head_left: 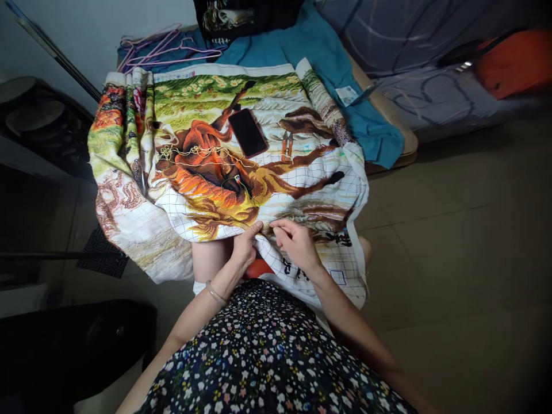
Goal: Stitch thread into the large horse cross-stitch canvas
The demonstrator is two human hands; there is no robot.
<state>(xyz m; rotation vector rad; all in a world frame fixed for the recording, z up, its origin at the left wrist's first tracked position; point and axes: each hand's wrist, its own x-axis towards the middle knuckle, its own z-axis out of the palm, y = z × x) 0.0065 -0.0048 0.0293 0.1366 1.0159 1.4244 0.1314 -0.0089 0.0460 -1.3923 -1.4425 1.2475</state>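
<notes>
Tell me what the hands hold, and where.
The left hand grips the embroidered cloth by its near side; whether the right hand holds anything cannot be told.

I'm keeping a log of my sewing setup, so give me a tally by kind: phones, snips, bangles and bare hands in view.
Phones: 1, the dark-screened phone on the embroidered cloth
Snips: 1, the orange snips
Bangles: 1, the wrist bangle
Hands: 2, the left hand and right hand
Total: 5

The dress [263, 351] is dark with small flowers; the cloth [185, 109] shows green, orange and brown.
</notes>
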